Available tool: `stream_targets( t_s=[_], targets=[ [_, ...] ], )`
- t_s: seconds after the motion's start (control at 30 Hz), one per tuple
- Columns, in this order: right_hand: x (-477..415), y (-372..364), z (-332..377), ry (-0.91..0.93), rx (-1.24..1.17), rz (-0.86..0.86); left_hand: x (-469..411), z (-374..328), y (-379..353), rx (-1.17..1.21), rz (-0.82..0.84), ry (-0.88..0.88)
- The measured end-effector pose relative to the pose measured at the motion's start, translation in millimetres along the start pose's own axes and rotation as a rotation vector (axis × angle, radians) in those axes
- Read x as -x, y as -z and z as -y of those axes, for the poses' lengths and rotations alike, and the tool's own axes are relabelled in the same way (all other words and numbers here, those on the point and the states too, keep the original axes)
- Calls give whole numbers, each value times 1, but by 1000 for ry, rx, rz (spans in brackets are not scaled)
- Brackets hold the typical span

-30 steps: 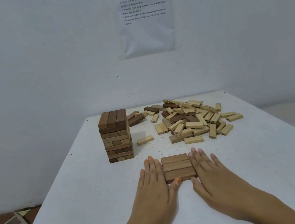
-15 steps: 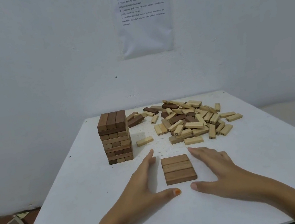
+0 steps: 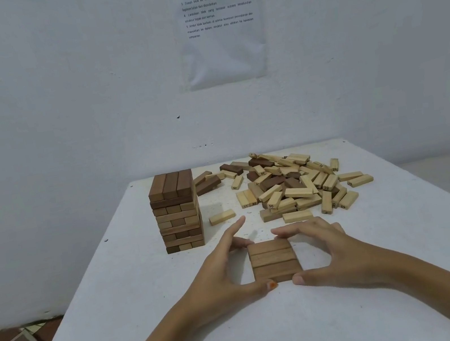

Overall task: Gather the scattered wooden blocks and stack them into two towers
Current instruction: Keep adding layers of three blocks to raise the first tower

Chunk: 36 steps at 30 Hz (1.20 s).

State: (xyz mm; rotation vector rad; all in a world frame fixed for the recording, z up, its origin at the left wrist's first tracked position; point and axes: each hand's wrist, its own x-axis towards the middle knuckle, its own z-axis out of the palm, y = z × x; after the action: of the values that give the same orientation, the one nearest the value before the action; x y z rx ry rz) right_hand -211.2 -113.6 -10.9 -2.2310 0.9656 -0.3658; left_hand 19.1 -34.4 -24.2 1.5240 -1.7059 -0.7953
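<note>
Pressure matters most in this step, which I take to be squaring up the bottom layer of the second tower. Its three dark blocks (image 3: 274,260) lie flat and side by side on the white table (image 3: 273,326), toward the front and a little right of the standing tower (image 3: 177,211). The left hand (image 3: 223,272) and right hand (image 3: 332,250) both pinch this layer, thumbs against the near edge and fingers curled onto the far edge, the left forefinger sticking out toward the loose pile (image 3: 294,185) at the back. To do it well, squeeze evenly from both sides so the seams close and the ends come flush, without lifting or skewing any block. Keep the layer apart from the first tower, since a crooked base would likely make every later layer lean.
</note>
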Motion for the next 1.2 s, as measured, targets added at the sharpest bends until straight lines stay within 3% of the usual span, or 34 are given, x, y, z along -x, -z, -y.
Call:
stream_targets(
  t_s=[0.37, 0.73, 1.2],
  targets=[
    [-7, 8, 12, 156, -177, -76, 10, -12, 7, 74, -169, -129],
    [-34, 39, 69, 393, -341, -164, 20, -59, 60, 139, -385, -250],
    [-108, 28, 120, 424, -343, -224, -6, -32, 142, 118, -420, -222]
  ],
)
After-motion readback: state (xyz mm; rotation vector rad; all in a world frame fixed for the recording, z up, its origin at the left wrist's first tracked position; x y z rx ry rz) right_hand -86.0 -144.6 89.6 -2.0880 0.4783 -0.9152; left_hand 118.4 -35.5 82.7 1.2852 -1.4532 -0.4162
